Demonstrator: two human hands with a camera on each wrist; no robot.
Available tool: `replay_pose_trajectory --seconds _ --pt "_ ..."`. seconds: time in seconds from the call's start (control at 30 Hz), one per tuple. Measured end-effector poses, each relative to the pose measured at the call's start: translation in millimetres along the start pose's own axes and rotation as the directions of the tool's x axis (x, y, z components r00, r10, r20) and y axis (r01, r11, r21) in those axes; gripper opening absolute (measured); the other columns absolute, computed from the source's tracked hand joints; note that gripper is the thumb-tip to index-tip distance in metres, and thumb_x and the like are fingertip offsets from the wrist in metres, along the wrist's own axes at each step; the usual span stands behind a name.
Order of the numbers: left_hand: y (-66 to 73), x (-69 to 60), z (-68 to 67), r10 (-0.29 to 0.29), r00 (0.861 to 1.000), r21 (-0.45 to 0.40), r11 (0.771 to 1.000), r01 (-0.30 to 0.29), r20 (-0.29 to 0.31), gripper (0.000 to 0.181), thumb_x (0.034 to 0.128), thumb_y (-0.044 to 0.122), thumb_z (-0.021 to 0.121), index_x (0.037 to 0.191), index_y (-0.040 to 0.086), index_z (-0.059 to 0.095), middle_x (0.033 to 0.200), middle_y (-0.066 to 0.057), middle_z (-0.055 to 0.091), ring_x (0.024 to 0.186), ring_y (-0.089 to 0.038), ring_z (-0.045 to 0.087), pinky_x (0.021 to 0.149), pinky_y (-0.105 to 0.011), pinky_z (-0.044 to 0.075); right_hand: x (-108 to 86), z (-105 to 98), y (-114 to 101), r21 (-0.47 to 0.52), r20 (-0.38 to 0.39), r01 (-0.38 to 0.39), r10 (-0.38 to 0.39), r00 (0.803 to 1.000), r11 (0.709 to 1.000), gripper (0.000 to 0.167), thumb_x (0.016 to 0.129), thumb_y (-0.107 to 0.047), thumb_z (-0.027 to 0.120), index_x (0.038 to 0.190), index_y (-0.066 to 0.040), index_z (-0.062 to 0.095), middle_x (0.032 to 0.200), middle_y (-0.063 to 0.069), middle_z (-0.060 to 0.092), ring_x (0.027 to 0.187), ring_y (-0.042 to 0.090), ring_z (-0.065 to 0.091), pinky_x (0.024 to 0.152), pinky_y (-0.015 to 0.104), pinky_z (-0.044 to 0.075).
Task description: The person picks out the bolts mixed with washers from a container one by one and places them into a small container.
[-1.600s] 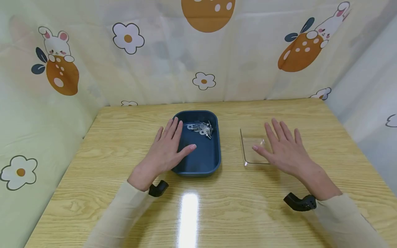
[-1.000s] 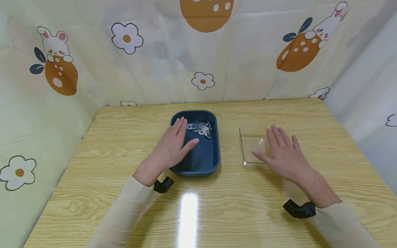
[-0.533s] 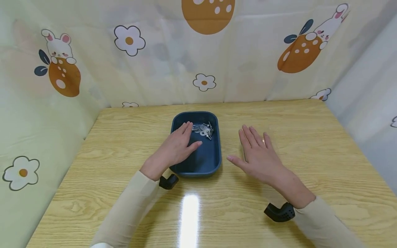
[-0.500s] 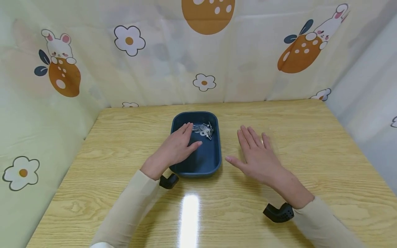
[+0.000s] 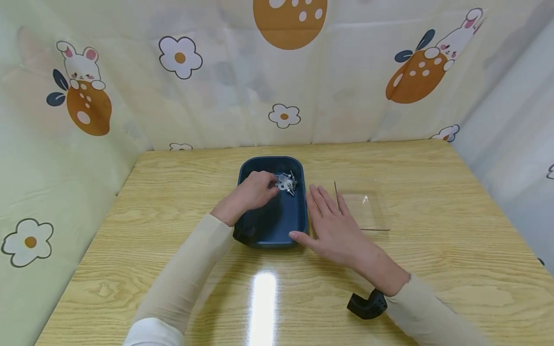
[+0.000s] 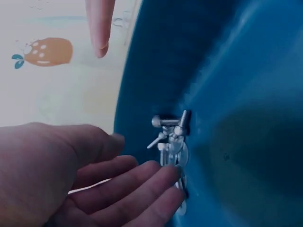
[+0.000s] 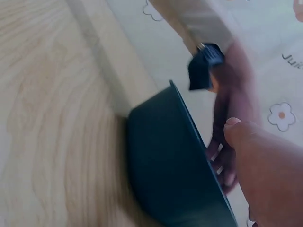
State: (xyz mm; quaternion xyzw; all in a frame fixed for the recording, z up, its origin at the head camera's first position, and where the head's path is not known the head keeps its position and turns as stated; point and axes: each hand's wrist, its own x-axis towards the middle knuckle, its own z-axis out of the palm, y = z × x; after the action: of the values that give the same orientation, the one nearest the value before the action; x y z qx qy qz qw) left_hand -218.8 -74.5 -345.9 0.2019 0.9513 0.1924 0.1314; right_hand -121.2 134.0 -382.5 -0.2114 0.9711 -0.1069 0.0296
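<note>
A dark blue tray (image 5: 281, 223) stands mid-table, with a small heap of metal bolts and washers (image 5: 289, 185) toward its far end. My left hand (image 5: 256, 190) reaches into the tray from the left, fingers bent beside the heap. In the left wrist view, its fingertips overlap the lower washers (image 6: 183, 182), while bolts (image 6: 173, 135) show past them; whether they touch I cannot tell. Nothing is visibly held, and the thumb is apart from the fingers. My right hand (image 5: 337, 233) hovers with straight fingers at the tray's right side, its thumb near the front right corner.
A clear shallow plastic dish (image 5: 368, 211) rests on the wooden table (image 5: 433, 192), right of the blue tray and partly behind my right hand. A patterned curtain (image 5: 225, 96) hangs along the table's back and sides. Black wrist cameras (image 5: 368, 305) sit under the cuffs.
My left hand has moved right and deeper into the tray, its fingers bending toward the bolts and washers. My right hand has swung left from over the clear dish to the tray's right side.
</note>
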Motion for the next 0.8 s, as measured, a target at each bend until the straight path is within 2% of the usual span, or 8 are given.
replay_pose_trajectory --seconds 0.07,0.13,0.23,0.33,0.4,0.53,0.67,0.8 --pt "-0.3 5.0 0.7 -0.015 1.0 -0.026 1.0 0.016 0.013 0.034 0.1024 0.017 0.051 0.13 0.001 0.063 0.118 -0.012 0.069 0.093 -0.02 0.063 0.087 -0.033 0.056 1.4 3.1 -4.8 0.004 0.0 0.005 -0.005 1.0 1.0 0.104 0.09 -0.08 0.03 0.158 -0.003 0.013 0.168 0.012 0.005 0.156 0.03 0.0 0.124 0.061 0.002" --pt "-1.1 10.0 2.2 -0.041 0.998 -0.091 0.995 0.044 0.041 0.034 0.1027 0.016 0.05 0.131 0.001 0.062 0.118 -0.012 0.069 0.095 -0.02 0.067 0.089 -0.034 0.058 3.0 6.7 -8.7 0.009 -0.003 0.004 -0.004 1.0 1.0 0.104 0.091 -0.08 0.03 0.158 -0.003 0.013 0.168 0.014 0.006 0.156 0.031 0.002 0.124 0.061 0.003" --pt "-2.8 16.9 4.8 -0.092 0.992 -0.231 0.966 0.111 0.091 0.034 0.1034 0.015 0.05 0.132 0.001 0.061 0.114 -0.014 0.071 0.095 -0.022 0.072 0.087 -0.034 0.06 5.4 12.5 -12.0 0.009 -0.009 -0.009 0.009 1.0 1.0 0.103 0.091 -0.079 0.029 0.158 -0.001 0.013 0.167 0.015 0.006 0.156 0.033 0.003 0.125 0.061 0.005" --pt "-5.3 23.0 7.9 -0.151 0.98 -0.372 0.909 0.19 0.131 0.033 0.1036 0.014 0.05 0.131 -0.001 0.061 0.113 -0.016 0.071 0.095 -0.024 0.074 0.085 -0.033 0.061 7.0 17.3 -13.4 -0.002 -0.012 -0.031 0.031 0.999 1.0 0.101 0.093 -0.077 0.027 0.157 0.0 0.011 0.167 0.017 0.005 0.155 0.034 0.003 0.125 0.059 0.007" --pt "-6.6 26.6 10.0 -0.187 0.971 -0.45 0.862 0.235 0.149 0.033 0.1033 0.012 0.05 0.131 -0.003 0.061 0.115 -0.018 0.071 0.098 -0.025 0.074 0.086 -0.034 0.061 7.4 18.8 -14.3 -0.002 -0.019 -0.04 0.04 0.999 0.999 0.099 0.095 -0.075 0.027 0.157 0.0 0.011 0.167 0.018 0.005 0.155 0.034 0.004 0.125 0.058 0.009" --pt "-8.9 32.7 13.7 -0.244 0.954 -0.556 0.775 0.3 0.174 0.032 0.1023 0.009 0.051 0.13 -0.005 0.06 0.119 -0.021 0.069 0.103 -0.029 0.072 0.09 -0.037 0.06 8.0 19.7 -15.8 0.004 -0.028 -0.049 0.05 0.998 0.999 0.097 0.096 -0.073 0.029 0.157 0.001 0.01 0.167 0.019 0.005 0.155 0.034 0.004 0.126 0.056 0.01" --pt "-8.9 37.0 15.6 -0.277 0.942 -0.605 0.723 0.333 0.188 0.03 0.1015 0.008 0.053 0.126 -0.007 0.063 0.117 -0.022 0.069 0.105 -0.03 0.072 0.093 -0.037 0.059 8.1 20.4 -16.4 0.001 -0.036 -0.045 0.045 0.998 0.999 0.097 0.096 -0.071 0.031 0.157 0.001 0.01 0.167 0.019 0.005 0.155 0.034 0.005 0.126 0.055 0.011" --pt "-7.1 39.3 16.4 -0.28 0.936 -0.657 0.668 0.349 0.213 0.03 0.1013 0.007 0.053 0.126 -0.008 0.063 0.119 -0.022 0.068 0.108 -0.03 0.071 0.095 -0.038 0.057 7.8 21.0 -16.7 0.002 -0.043 -0.045 0.045 0.998 0.999 0.096 0.097 -0.071 0.032 0.157 0.001 0.01 0.167 0.019 0.005 0.155 0.035 0.006 0.126 0.055 0.012"
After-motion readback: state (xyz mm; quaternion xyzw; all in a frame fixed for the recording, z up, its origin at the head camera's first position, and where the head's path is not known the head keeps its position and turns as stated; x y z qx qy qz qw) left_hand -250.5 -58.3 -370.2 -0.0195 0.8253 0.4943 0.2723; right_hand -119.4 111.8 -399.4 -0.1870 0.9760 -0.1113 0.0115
